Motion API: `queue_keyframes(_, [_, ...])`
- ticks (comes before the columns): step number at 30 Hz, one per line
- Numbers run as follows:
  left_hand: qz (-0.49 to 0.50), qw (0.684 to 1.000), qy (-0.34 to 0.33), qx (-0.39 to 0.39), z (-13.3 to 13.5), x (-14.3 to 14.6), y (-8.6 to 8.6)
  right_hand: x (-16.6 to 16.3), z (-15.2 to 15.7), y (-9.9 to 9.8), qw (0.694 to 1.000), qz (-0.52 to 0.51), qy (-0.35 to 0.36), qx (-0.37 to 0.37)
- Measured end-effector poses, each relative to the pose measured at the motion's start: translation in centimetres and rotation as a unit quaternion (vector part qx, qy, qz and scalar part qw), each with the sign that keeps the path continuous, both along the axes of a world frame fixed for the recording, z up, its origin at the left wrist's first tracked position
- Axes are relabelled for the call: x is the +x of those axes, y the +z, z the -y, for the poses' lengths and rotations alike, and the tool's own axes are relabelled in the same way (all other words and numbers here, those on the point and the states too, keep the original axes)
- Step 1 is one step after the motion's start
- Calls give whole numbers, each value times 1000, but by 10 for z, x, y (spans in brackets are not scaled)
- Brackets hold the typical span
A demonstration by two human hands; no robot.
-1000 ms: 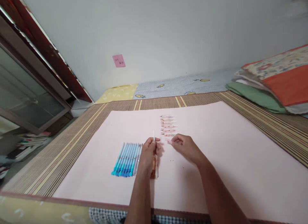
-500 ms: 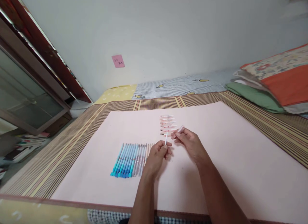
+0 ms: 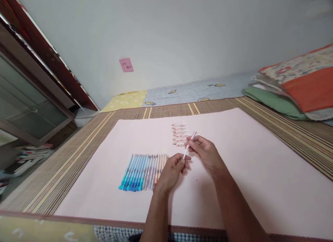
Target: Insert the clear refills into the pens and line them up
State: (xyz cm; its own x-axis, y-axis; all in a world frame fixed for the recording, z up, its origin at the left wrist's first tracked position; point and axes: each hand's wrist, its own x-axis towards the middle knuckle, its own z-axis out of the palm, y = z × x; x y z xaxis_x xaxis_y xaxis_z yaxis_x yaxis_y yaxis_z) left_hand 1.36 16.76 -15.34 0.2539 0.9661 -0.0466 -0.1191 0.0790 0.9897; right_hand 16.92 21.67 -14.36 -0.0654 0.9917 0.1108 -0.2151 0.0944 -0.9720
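My left hand (image 3: 171, 171) pinches a thin white stick like a pen refill (image 3: 185, 153), which slants up to the right. My right hand (image 3: 205, 153) holds a short pale pink pen barrel (image 3: 193, 135) between thumb and fingers. The stick's upper end meets the barrel's lower end; how far it goes inside I cannot tell. Just beyond my hands lies a stack of slim pinkish pen parts (image 3: 179, 131) with dark tips. Left of my left hand are blue pens (image 3: 133, 172), clear-bodied pens (image 3: 150, 171) and peach pens (image 3: 159, 165), side by side, partly hidden by that hand.
A large pale pink sheet (image 3: 104, 172) lies under everything, on a striped mat (image 3: 75, 158). Folded green cloth (image 3: 273, 103) and an orange patterned pillow (image 3: 309, 86) are at the far right. A pink note (image 3: 126, 65) hangs on the wall.
My left hand has moved slightly right, bringing the white stick up against the pink barrel in my right hand. Before, the two were apart. More peach pens show now.
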Motion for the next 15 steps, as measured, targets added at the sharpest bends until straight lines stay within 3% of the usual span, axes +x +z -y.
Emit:
queue_keyframes(4, [18,1000,-1,8,0,0,0,-1,4,4,998,24,55,-7])
queue_keyframes(15, [134,991,-6,-8,3,-5,5,-4,11,8,994,41,101,-28])
